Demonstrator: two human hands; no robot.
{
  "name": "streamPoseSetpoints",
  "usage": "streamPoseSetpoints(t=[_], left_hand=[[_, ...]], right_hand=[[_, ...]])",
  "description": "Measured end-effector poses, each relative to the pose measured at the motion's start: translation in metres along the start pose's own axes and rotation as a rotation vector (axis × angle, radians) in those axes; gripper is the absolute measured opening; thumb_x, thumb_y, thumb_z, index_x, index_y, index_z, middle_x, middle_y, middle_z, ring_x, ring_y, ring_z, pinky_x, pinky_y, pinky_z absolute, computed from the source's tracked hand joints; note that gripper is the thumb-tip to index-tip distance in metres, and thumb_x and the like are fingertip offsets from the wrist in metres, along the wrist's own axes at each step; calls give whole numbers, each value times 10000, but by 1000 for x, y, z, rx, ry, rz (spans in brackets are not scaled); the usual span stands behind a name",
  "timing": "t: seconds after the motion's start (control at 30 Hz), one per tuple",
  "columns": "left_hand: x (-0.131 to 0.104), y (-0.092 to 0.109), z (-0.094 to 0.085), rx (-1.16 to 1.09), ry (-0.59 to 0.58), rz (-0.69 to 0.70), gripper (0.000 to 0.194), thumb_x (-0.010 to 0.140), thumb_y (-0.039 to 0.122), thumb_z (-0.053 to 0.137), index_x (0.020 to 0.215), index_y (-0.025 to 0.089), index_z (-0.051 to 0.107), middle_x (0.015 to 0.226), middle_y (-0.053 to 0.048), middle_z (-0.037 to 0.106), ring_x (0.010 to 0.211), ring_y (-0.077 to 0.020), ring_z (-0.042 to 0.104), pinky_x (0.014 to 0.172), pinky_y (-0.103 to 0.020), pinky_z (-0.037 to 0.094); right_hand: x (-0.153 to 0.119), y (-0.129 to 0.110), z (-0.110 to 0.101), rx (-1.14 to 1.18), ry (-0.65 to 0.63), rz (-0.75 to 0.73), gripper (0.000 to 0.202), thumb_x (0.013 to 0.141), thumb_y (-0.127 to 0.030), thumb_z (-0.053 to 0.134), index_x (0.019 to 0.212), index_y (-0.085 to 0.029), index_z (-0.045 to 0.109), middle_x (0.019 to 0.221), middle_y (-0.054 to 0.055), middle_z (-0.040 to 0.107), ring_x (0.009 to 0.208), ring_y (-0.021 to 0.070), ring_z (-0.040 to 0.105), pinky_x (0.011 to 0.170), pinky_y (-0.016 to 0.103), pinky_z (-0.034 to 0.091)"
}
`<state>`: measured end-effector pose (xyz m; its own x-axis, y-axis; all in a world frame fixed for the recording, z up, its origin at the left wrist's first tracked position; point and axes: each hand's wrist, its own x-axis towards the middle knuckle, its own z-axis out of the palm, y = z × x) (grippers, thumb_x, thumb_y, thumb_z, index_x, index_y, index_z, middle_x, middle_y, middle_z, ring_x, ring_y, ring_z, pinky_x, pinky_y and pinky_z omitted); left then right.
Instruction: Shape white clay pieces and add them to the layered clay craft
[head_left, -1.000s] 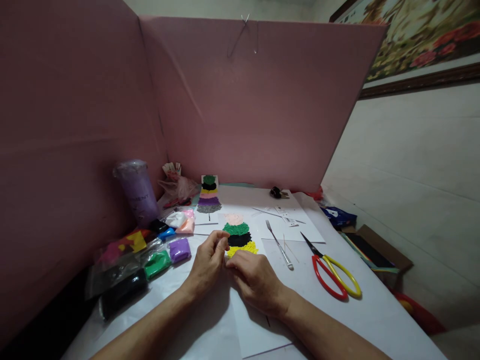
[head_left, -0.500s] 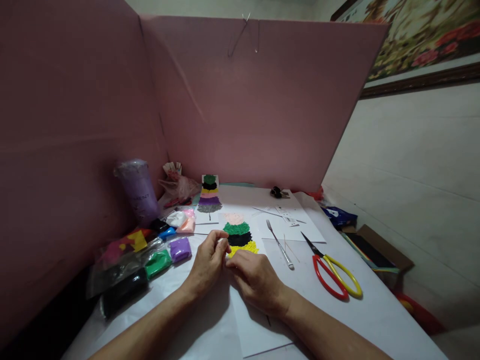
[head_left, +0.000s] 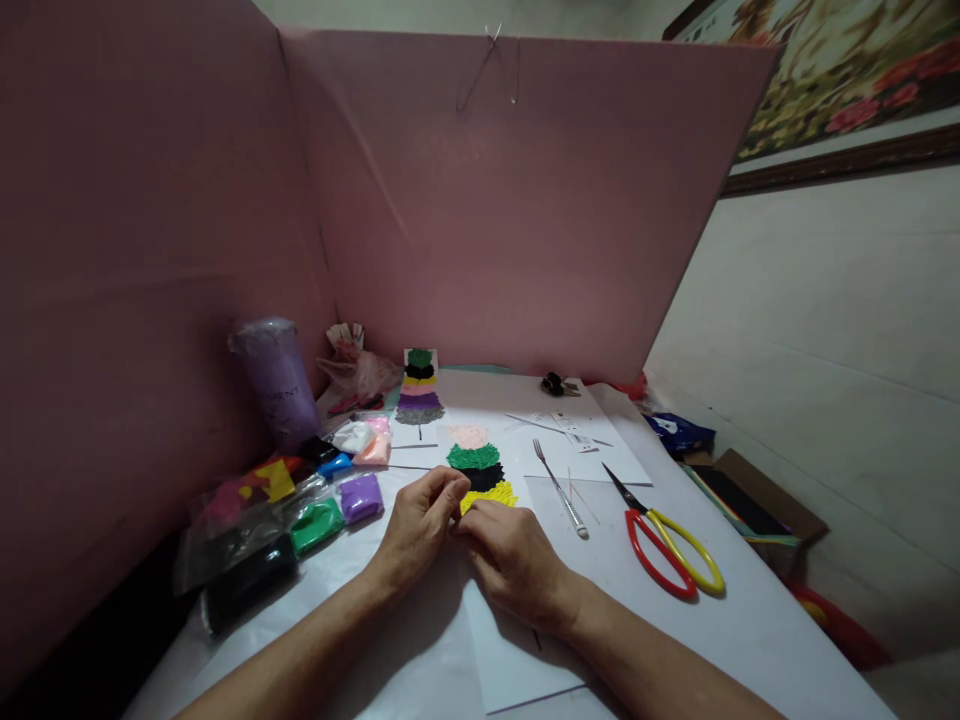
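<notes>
My left hand (head_left: 421,515) and my right hand (head_left: 517,560) meet fingertip to fingertip in front of me, both with curled, pinched fingers. Whatever lies between the fingertips is hidden or too small to name. Just beyond them, a feather-shaped clay picture (head_left: 478,478) lies on a white sheet (head_left: 517,670), banded in pale pink, green, black and yellow. Its lower part is covered by my hands. Farther back stands a finished-looking striped card (head_left: 420,390) with green, black, yellow, pink, purple and grey bands.
A fork (head_left: 561,488) and red-and-yellow-handled scissors (head_left: 664,540) lie to the right. Bagged clay, including a purple pack (head_left: 361,498) and a green pack (head_left: 316,527), sits at left by a purple cylinder (head_left: 276,385). Keys (head_left: 559,385) rest at the back, before a pink partition (head_left: 487,220).
My fingertips have shifted slightly, the left hand's fingers closing a little more over the right's. Everything on the table stays where it was.
</notes>
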<state>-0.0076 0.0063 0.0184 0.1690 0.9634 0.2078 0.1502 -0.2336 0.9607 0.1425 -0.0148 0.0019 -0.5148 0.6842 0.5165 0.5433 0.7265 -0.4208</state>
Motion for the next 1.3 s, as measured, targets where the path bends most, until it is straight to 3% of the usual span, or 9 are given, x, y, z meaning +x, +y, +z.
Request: streamPoseSetpoints(t=[0.13,0.3,0.67,0.83,1.03,1.3], left_hand=[[1,-2,0,28,54,27,202,802,356,589,827,171,666,717,3,603,687,-146,528,630,-237,404],[1,0,2,42,112,4,187,776,318,606,881,172,660,586,49,519,574,-121,475,554,-223,361],[2,-4,2,-31,130,-20,207,700,242,648,895,177,621,621,54,522,562,-107,465,531,-209,360],[1,2,2,55,134,-9,159,763,292,600,853,167,640,629,39,528,609,-131,489,577,-233,391],[1,3,1,81,118,23,292,844,416,515,777,166,650,618,24,508,599,-139,482,572,-244,387],[0,-4,0,52,137,14,292,841,391,542,936,167,705,655,5,552,619,-139,502,588,-247,400]], right_hand=[[-1,2,2,1,7,-2,143,803,-87,482,775,-189,580,731,39,612,690,175,543,622,271,409],[-2,2,3,-12,10,-12,150,812,-90,470,772,-191,574,723,36,603,681,177,536,616,279,399],[-1,1,1,20,-10,-3,142,807,-77,503,820,-189,589,777,43,636,727,177,567,654,268,423],[-1,2,2,-9,-7,-15,135,804,-82,499,790,-188,580,739,37,613,691,173,541,621,266,396],[-1,1,1,-10,-9,-20,144,803,-79,496,772,-184,590,727,40,609,680,173,530,614,275,386],[-1,2,1,14,33,-37,139,809,-88,500,797,-175,608,694,35,605,633,163,520,569,261,364]])
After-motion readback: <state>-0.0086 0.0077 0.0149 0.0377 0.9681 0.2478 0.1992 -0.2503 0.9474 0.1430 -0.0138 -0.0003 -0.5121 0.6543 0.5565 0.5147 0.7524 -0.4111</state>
